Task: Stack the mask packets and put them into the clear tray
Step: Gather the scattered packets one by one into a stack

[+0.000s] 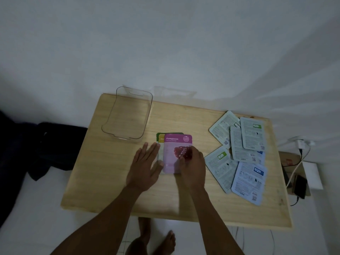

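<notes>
A small stack of mask packets lies near the middle of the bench (103, 181), topped by the pink pomegranate packet (174, 155), with a yellow packet (161, 139) and a green packet (157, 136) showing at its far left corner. The stack is not squared: the lower packets stick out to the left. The left hand (145, 166) is laid flat and open against the stack's left edge. The right hand (193, 164) rests on the pink packet's right side, its fingers curled over it; whether the packet is actually gripped cannot be told.

If the stack is lifted as it lies, the slick packets are judged likely to slide apart and fan out, or one may drop. Pressure from the left alone could push the whole stack rightward instead of aligning it.

The loose packets (239, 155), face down and overlapping, lie well apart at the right, some near the bench's right edge; a careless sweep there could send one off toward the cables (298, 162) beyond.

The clear tray (127, 115) stands empty at the far left, its far end overhanging the bench's far edge, so a hard push into it may tip or shift it. Bare bench lies between the stack and the tray, and along the near side.
</notes>
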